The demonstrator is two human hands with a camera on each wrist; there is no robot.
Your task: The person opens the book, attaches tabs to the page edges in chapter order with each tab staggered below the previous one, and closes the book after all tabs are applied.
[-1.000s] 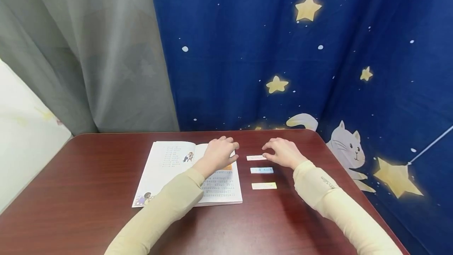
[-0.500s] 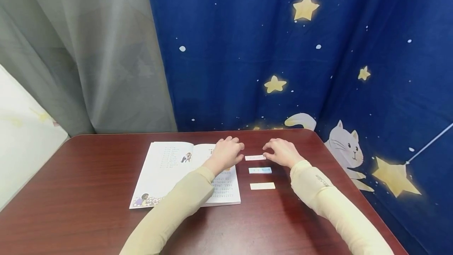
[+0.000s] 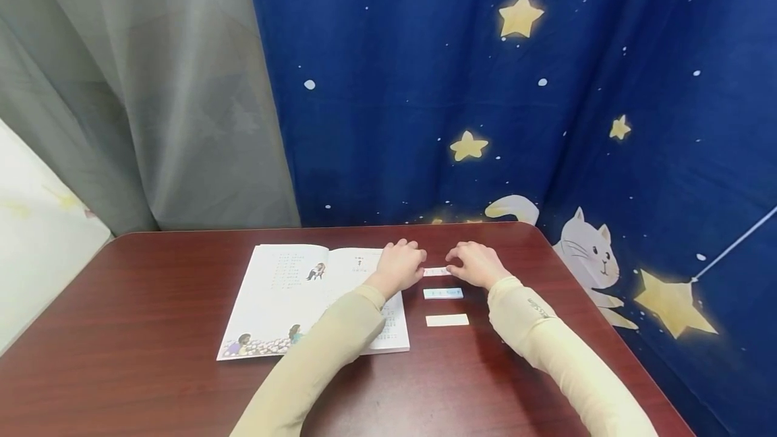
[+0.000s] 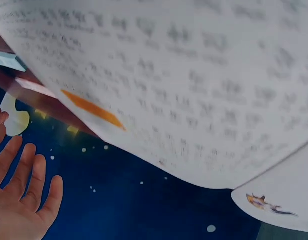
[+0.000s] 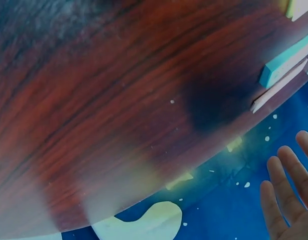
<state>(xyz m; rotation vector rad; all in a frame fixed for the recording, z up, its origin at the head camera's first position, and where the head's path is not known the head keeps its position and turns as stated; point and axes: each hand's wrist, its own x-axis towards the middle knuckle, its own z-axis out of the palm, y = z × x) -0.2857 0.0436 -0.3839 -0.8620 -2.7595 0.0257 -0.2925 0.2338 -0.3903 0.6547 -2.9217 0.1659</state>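
**Both hands close on the farthest paper strip**

Three small paper strips lie in a column on the dark red wooden surface (image 3: 152, 329), just right of the open illustrated book with white printed pages (image 3: 285, 295). The left hand (image 3: 400, 265) and the right hand (image 3: 475, 264) have met over the farthest one, the white strip with pinkish edge (image 3: 438, 272), one hand at each end. Their fingers are bent down onto it, but from here I cannot tell whether either grip actually pinches it or only rests on its ends. In the wrist views the fingers show spread and straight against the blue star-patterned curtain (image 3: 546, 120).

The strip itself lies flat, not yet lifted. The light blue strip (image 3: 443, 293) and the cream strip (image 3: 447, 319) sit nearer the person, untouched. An orange strip (image 4: 93, 110) lies on the book's right page, so one seems placed already, with three left.
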